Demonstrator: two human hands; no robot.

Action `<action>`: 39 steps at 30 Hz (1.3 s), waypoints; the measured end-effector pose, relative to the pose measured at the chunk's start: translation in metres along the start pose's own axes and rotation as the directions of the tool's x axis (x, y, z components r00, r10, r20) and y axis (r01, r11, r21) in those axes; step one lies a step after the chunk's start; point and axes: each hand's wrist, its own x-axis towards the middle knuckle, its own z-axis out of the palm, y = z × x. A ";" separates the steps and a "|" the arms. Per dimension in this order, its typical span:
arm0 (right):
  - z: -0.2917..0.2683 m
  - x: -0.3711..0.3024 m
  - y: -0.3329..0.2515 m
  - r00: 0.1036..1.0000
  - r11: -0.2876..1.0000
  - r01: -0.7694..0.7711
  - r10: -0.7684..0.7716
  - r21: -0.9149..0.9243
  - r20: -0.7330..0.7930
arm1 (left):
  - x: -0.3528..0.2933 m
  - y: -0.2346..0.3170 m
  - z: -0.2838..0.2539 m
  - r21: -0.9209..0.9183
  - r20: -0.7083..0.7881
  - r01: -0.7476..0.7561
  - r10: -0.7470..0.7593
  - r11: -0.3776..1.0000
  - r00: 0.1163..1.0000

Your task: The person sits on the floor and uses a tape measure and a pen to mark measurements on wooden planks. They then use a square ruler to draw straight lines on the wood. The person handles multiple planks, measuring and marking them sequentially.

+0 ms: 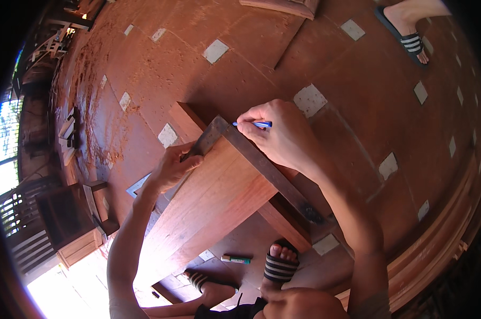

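Note:
A long, reddish-brown wooden board (214, 186) lies slantwise in front of me on wooden blocks. A dark L-shaped square (272, 173) rests across its far end, its corner pointing away from me. My left hand (174, 169) grips the square's shorter arm at the board's left edge, thumb on top and fingers partly hidden. In my right hand (275, 130) is a blue pen (262, 125), pinched with its tip close to the outer edge of the square's longer arm, near the corner. Whether the tip touches the wood cannot be made out.
Supporting wood pieces (285, 223) stick out under the board. A green-and-white marker (236, 259) lies on the tiled floor by my sandalled foot (281, 266). Long planks (437, 234) are stacked at right. Another person's foot (410, 37) stands at the far right. Wood shavings (89, 117) litter the left.

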 end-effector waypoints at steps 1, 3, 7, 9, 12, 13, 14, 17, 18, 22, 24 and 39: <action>-0.002 0.001 -0.001 0.999 0.999 -0.023 0.023 -0.028 0.025 | 0.000 0.000 0.000 0.003 0.001 -0.015 0.015 1.000 1.000; -0.005 0.002 -0.002 0.994 0.993 -0.059 0.068 -0.107 0.090 | 0.000 0.002 0.001 -0.017 -0.003 -0.021 0.021 1.000 1.000; -0.004 0.001 -0.005 0.994 0.994 -0.046 0.055 -0.099 0.091 | 0.000 0.006 0.002 -0.036 -0.009 0.038 -0.038 0.999 0.999; -0.007 -0.007 -0.006 0.991 0.993 -0.062 0.073 -0.100 0.112 | -0.001 0.007 0.002 -0.026 -0.021 0.052 -0.053 0.998 0.998; -0.021 -0.030 -0.008 0.993 0.993 -0.023 0.036 -0.113 0.110 | -0.002 0.008 0.002 -0.044 -0.025 0.039 -0.040 0.998 0.999; -0.026 -0.037 -0.009 0.993 0.992 -0.037 0.050 -0.122 0.106 | -0.002 0.008 0.002 -0.052 -0.016 0.042 -0.043 0.998 0.999; -0.030 -0.045 -0.011 0.993 0.990 -0.049 0.063 -0.131 0.103 | -0.001 0.007 0.001 -0.067 -0.005 0.036 -0.037 0.997 0.999; -0.039 -0.065 -0.014 0.986 0.981 -0.106 0.125 -0.160 0.113 | 0.000 0.004 0.000 -0.066 -0.001 0.041 -0.041 0.997 0.999; -0.041 -0.071 -0.015 0.988 0.984 -0.096 0.112 -0.150 0.108 | 0.000 0.003 0.000 -0.072 0.001 0.024 -0.024 0.997 1.000; -0.045 -0.084 -0.015 0.994 0.973 -0.053 0.074 -0.226 0.083 | 0.001 -0.001 0.000 -0.075 -0.007 -0.005 0.004 0.997 1.000; -0.049 -0.087 -0.016 0.993 0.966 -0.054 0.079 -0.254 0.086 | 0.000 0.000 0.000 -0.054 -0.010 0.002 -0.003 0.999 1.000; -0.079 -0.106 -0.007 0.941 0.945 -0.303 0.317 0.122 -0.121 | 0.017 0.014 0.004 -0.109 0.013 0.003 -0.002 0.994 1.000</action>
